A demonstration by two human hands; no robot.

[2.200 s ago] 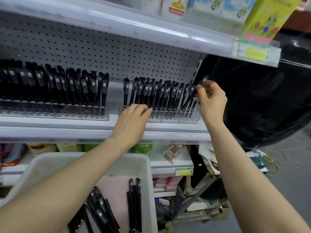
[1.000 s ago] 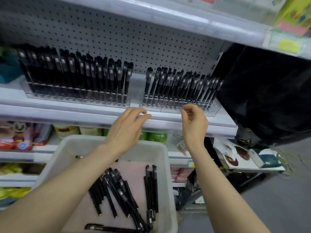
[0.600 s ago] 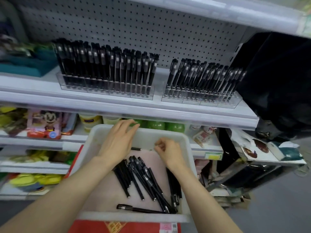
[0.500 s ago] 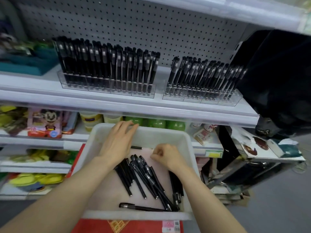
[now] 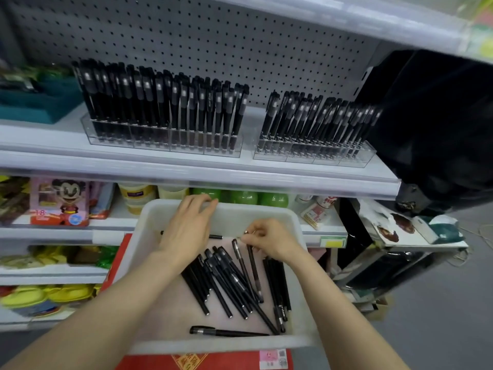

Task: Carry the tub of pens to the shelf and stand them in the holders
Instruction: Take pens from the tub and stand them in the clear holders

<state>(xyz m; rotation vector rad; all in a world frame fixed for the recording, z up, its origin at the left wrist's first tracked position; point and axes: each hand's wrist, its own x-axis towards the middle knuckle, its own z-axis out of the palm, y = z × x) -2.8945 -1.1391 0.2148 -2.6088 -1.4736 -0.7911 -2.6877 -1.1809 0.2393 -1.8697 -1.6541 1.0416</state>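
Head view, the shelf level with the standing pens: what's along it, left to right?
Teal tray → left pen holder → right pen holder → black glossy bulk at the far right.

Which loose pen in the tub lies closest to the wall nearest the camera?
The lone pen lying crosswise just inside the tub's near wall; the piled pens fan lengthwise toward the shelf.
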